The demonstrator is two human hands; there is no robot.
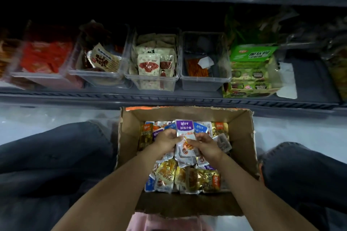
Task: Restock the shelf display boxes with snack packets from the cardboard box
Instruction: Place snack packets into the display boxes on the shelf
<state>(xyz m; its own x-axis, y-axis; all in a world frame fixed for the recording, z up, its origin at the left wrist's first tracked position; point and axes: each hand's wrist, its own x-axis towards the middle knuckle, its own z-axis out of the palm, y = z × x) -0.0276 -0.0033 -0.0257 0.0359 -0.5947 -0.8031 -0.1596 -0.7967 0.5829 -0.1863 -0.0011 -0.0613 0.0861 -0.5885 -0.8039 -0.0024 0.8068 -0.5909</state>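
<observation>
**Gathering a handful from the box**

At the picking stage, with nothing yet carried to the shelf (pixel 169 97). Both hands down inside the cardboard box (pixel 242 137), set on the floor just near of the shelf edge and between the knees. Gripped between the left hand (pixel 166 139) and the right hand (pixel 206 145), fingers of both curled round it: a small stack of snack packets (pixel 185 149), topped by a purple-banded packet (pixel 185 127) standing upright above the knuckles. Heaped loose beneath and around: more packets (pixel 197 178) in gold, blue, orange and purple.

Along the shelf, a row of clear display boxes. Far left, red packs; next, brown ones; in the middle, cream packets (pixel 150 62), fairly full. Just right of those, a nearly empty box (pixel 204 80) with only some orange strips and a scrap of white paper at the bottom. Further right, a green carton (pixel 251 73).

Judged next: lifting the stack clear of the far box wall, carrying it up to the shelf and setting it into a display box. No telling from here which box matches; likeliest the nearly empty one, for room. Calls for squaring the stack first and a firm pinch on slippery film, to guard against fanning or spilling back into the heap.
</observation>
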